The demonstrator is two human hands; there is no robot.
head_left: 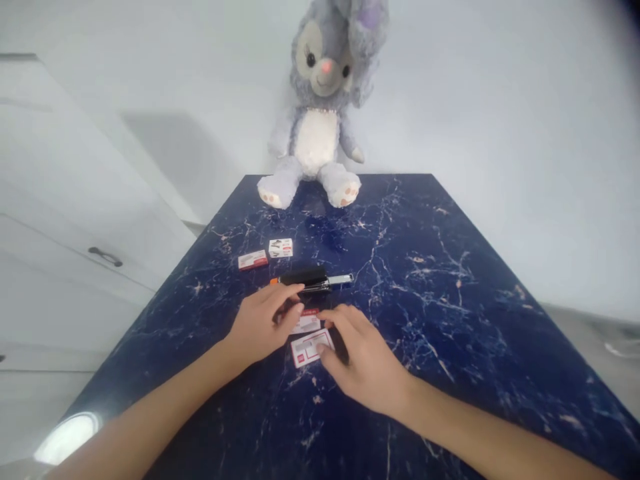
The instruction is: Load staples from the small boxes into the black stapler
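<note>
Both our left hand (264, 319) and right hand (364, 360) have thumb and forefinger spread; we'd best touch the near box (307, 349) lightly, lest it slide.

Going bare-armed here, basically. Showing slim bare forearms (170, 403) on both sides, tapering down to pretty narrow wrists (235, 357). Also sporting a bare left hand (263, 320) and a matching bare right hand (373, 367) with kinda slender fingers (281, 295).

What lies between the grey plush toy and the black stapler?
In the head view, a small white box lies between the plush toy and the stapler, with a red-and-white box left of it.
</note>
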